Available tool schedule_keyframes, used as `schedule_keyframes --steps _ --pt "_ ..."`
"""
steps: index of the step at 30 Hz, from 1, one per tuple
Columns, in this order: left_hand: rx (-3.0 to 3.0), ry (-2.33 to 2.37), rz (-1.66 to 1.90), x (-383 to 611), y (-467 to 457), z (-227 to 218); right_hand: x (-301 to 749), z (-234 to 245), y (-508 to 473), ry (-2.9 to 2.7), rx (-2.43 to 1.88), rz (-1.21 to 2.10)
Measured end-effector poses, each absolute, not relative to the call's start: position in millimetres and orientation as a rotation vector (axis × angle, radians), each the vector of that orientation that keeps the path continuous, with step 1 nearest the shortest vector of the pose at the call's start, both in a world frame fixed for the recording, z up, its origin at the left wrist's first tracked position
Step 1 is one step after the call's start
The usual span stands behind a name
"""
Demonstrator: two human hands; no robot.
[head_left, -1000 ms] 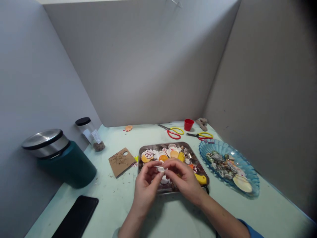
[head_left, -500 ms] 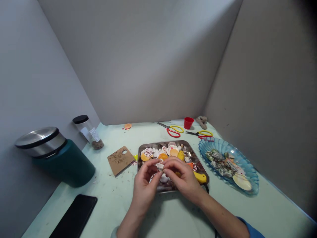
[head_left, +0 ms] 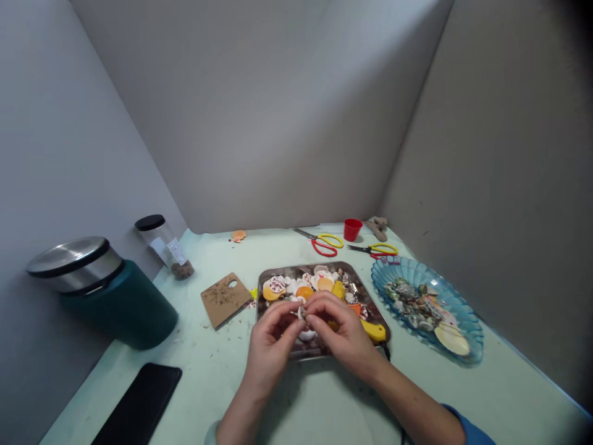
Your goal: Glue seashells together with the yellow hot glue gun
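Between the fingertips of both hands is a small whitish piece [head_left: 301, 313] that looks like a shell; its exact kind is too small to tell. My left hand [head_left: 269, 343] pinches it from the left, and my right hand [head_left: 341, 334] pinches it from the right. Both are closed, held above the front half of a metal tray [head_left: 301, 355]. In that tray lie white and orange shells, among them a speckled one [head_left: 278, 284]. A yellow handle [head_left: 373, 331] sticks out by my right hand; the rest of that tool is hidden.
To the right stands a blue scalloped dish [head_left: 475, 334] of shells. Behind the tray are scissors [head_left: 324, 242], pliers-like cutters [head_left: 374, 250] and a red cup [head_left: 353, 230]. Leftward are a brown board [head_left: 225, 300], a jar [head_left: 169, 250], a green flask [head_left: 125, 303] and a black phone-like slab [head_left: 139, 405].
The small whitish piece has been turned between my fingertips and now stands more upright. My hands have barely shifted; everything else rests where it was.
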State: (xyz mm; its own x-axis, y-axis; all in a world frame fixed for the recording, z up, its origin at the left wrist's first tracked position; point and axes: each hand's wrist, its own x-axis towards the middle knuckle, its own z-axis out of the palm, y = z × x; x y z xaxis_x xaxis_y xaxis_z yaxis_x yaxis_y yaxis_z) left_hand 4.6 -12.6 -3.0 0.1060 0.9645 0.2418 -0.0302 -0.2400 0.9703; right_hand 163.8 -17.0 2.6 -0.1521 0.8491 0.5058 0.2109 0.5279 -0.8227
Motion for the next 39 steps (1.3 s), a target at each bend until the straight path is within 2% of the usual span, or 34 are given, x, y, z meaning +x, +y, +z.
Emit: schedule_keyframes --steps 12,39 --pt "1.261 0.960 1.203 5.8 -13.8 -2.5 164.0 3.5 -18.3 -1.669 -0.915 0.718" --pt "1.297 0.982 1.232 4.4 -13.9 -1.9 162.8 6.8 -19.6 -1.686 -0.928 0.711"
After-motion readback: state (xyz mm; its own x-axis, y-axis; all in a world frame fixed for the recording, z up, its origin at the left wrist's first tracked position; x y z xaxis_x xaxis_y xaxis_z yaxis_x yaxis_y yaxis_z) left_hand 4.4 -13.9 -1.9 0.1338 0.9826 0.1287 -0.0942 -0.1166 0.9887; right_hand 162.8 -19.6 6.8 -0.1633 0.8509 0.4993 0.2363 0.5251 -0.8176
